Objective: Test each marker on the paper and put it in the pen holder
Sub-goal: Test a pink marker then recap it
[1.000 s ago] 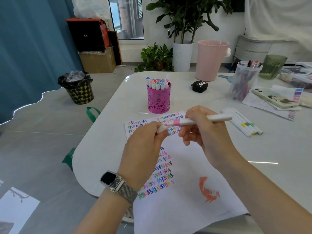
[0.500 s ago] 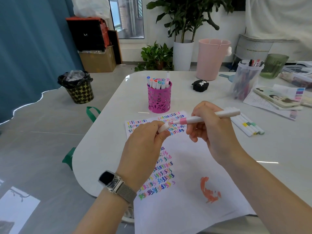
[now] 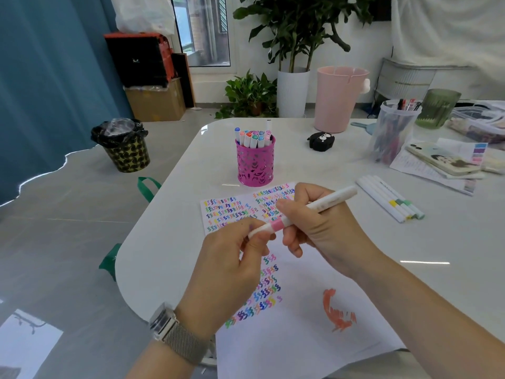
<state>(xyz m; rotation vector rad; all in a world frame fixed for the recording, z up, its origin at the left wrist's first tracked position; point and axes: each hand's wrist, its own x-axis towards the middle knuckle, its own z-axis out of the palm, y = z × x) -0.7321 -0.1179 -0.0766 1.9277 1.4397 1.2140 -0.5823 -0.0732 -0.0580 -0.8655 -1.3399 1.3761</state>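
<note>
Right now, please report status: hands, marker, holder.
Both hands grip one pink-banded marker above paper. Cap on. Pen holder unobstructed.

The marker [image 3: 308, 209] is white with a pink band; the pen holder [image 3: 255, 166] is magenta with cut-out leafy patterning.

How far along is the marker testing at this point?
Well underway. Done: about a dozen markers stand in the pink pen holder, and the paper has rows of colored squiggles. In hand: the left hand and right hand both grip a pink-banded marker. Left: about five markers lying on the table.
</note>
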